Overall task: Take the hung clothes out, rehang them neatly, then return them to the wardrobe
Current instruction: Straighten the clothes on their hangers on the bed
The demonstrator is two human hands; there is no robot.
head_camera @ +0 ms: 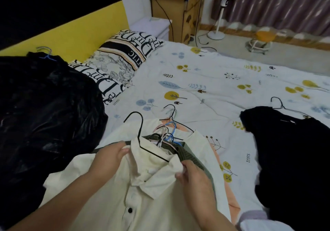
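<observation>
A cream shirt (135, 191) with black buttons lies on the bed in front of me, on a black wire hanger (141, 132) whose hook sticks up past the collar. My left hand (109, 159) grips the left side of the collar. My right hand (192, 174) pinches the right collar tip. Under the shirt lies a pile of other clothes, a green striped one (189, 154) and a peach one (230, 195), with several black, pink and blue hangers (169, 129) bunched above the collar.
A shiny black garment (44, 116) on a blue hanger fills the left. Another black garment (292, 155) on a wire hanger lies at the right. Patterned pillows (123, 59) sit at the headboard. The patterned bedsheet (214, 80) stretches beyond; a nightstand (178, 11) and fan (225, 2) stand behind.
</observation>
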